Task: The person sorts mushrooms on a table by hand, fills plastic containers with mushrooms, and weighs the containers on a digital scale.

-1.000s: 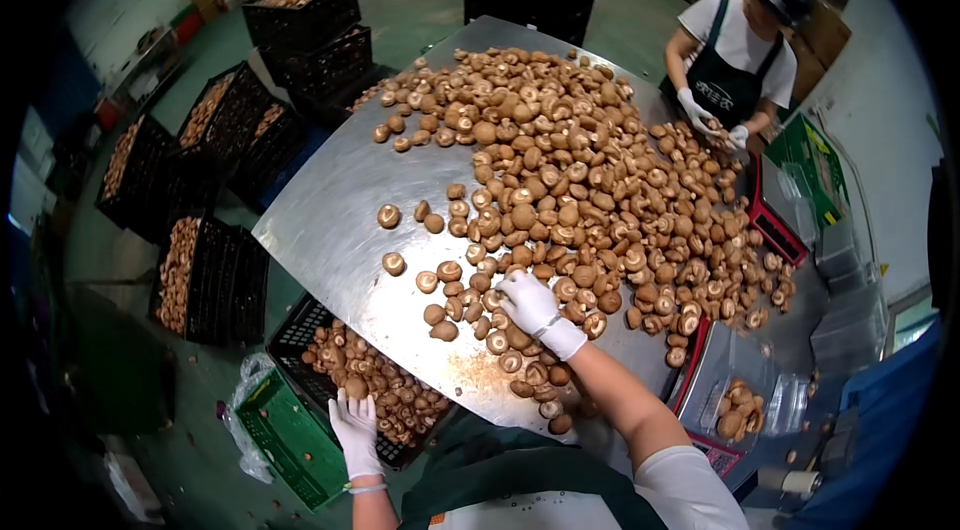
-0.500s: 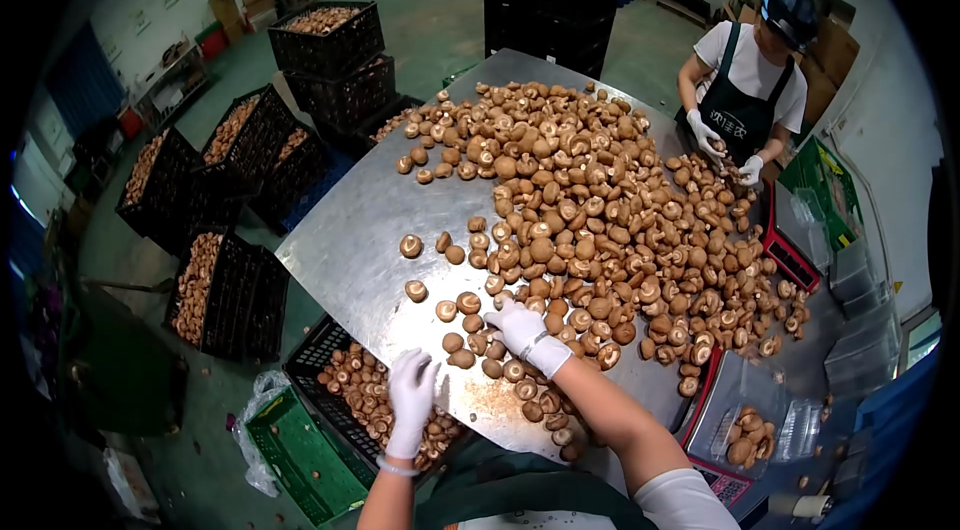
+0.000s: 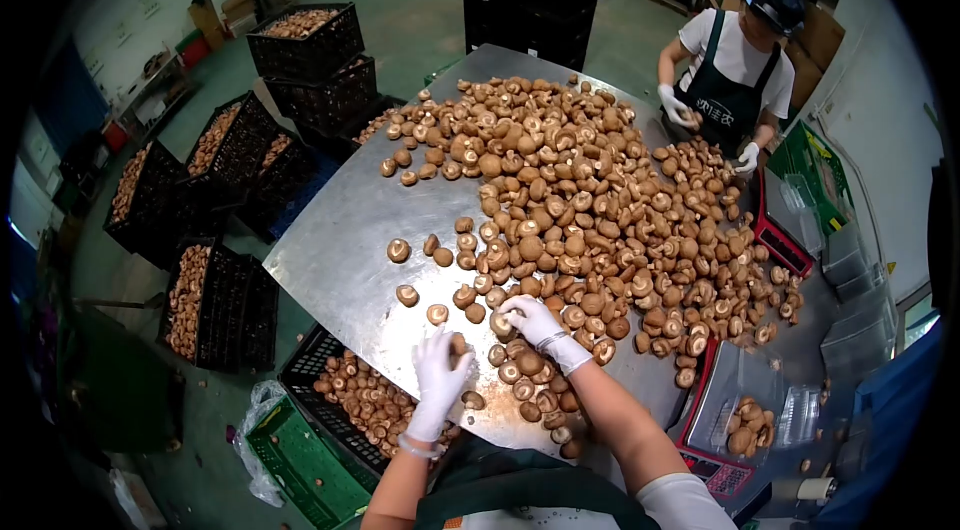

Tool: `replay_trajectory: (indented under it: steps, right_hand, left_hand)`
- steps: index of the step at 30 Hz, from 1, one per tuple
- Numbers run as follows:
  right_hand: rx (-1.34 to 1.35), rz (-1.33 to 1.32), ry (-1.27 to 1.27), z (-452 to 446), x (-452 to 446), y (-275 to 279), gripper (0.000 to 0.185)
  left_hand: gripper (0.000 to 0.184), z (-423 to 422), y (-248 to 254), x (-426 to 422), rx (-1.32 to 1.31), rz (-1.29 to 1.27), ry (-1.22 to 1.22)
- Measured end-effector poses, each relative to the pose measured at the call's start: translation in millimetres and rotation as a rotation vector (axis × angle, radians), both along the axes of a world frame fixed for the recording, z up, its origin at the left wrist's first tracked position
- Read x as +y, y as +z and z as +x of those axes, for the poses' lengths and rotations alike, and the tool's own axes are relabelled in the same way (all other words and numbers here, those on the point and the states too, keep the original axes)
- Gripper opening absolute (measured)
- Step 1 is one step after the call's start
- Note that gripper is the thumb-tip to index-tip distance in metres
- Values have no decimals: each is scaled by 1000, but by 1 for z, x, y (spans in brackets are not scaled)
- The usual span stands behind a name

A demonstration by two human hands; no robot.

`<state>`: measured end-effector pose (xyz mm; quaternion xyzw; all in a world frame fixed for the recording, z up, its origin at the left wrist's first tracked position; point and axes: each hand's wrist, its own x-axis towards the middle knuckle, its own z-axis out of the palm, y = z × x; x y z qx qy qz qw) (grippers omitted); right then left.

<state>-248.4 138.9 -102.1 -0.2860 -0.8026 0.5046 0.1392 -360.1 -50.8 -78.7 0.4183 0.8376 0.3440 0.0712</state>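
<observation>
**Handling note: light, springy, easily bruised**

Left hand [image 3: 438, 375], gloved: thumb and fingers pinch a brown mushroom [image 3: 458, 344] over the steel table [image 3: 350, 220], near its edge. Right hand [image 3: 535, 320], gloved: fingers curl over a second mushroom [image 3: 501, 324] at the near fringe of the pile [image 3: 560, 200]; cannot tell whether it is gripped or only touched. More mushrooms lie in the black crate [image 3: 312, 352] below the table edge.

Judgement on handling: each piece is probably very light, its flesh firm but spongy. A hard squeeze could dent the cap; levering sideways could snap the stem. Surfaces look dry, so slip in the glove seems unlikely, though rounded caps could roll on smooth metal. Suggested hold: opposite sides of the cap rim, light pressure. Stems look short, a poorer handle.
</observation>
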Motion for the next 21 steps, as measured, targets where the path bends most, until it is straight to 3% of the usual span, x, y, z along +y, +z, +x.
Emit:
replay_trajectory:
  steps: [2, 4, 6, 8, 10, 12, 16, 18, 20, 21]
  right_hand:
    - [104, -24, -47, 5, -8, 4, 13]
    - [175, -690, -132, 1, -33, 41, 18]
    - [134, -672, -14, -11, -69, 64, 21]
    - [297, -559, 246, -34, -116, 30, 26]
    - [298, -352, 429, -47, -159, 19, 32]
    - [309, -172, 534, -31, -163, 39, 36]
    - [88, -159, 420, 6, -119, 53, 28]
    - [16, -1, 257, 28, -80, 61, 26]
    - [-228, -15, -14, 39, -32, 83, 24]
    - [-144, 123, -132, 43, -4, 62, 26]
  left_hand:
    - [31, -15, 20, -23, -74, 187, 73]
    - [21, -40, 20, -52, -58, 268, 213]
    - [30, -74, 13, -92, -169, 37, 397]
    - [45, -108, -42, -135, 141, 246, 644]
    - [55, -128, -43, -163, 100, 217, 728]
    - [51, -129, -26, -157, 135, 252, 729]
    - [47, -134, -35, -118, 104, 257, 581]
    - [46, -129, -38, -86, 35, 305, 517]
    - [44, -122, -41, -55, -47, 318, 505]
    - [42, -113, -27, -40, 6, 273, 447]
